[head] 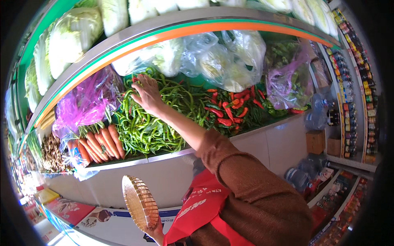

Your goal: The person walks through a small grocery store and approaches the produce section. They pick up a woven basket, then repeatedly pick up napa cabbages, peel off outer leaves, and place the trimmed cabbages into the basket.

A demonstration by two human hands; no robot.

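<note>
My right hand (148, 93) reaches over the far left part of a heap of long green chili peppers (154, 132). Its fingers are bent, with the thumb apart. Beside the fingertips lies a bit of red pepper (135, 79); whether they grip it is unclear. Low in the view, my left hand (155, 232) grips the rim of a round woven bamboo basket (140, 203). The basket is tilted on its side, away from the shelf, and its visible inside holds nothing. Red chili peppers (227, 112) lie to the right of the green ones.
Carrots (101, 144) and a purple plastic bag (83, 101) adjoin the green peppers on the left. Bagged cabbages (227, 64) lie behind. An upper shelf edge (197, 29) carries napa cabbages (75, 40). Bottle shelves (347, 104) stand right; a chest freezer (107, 226) is below left.
</note>
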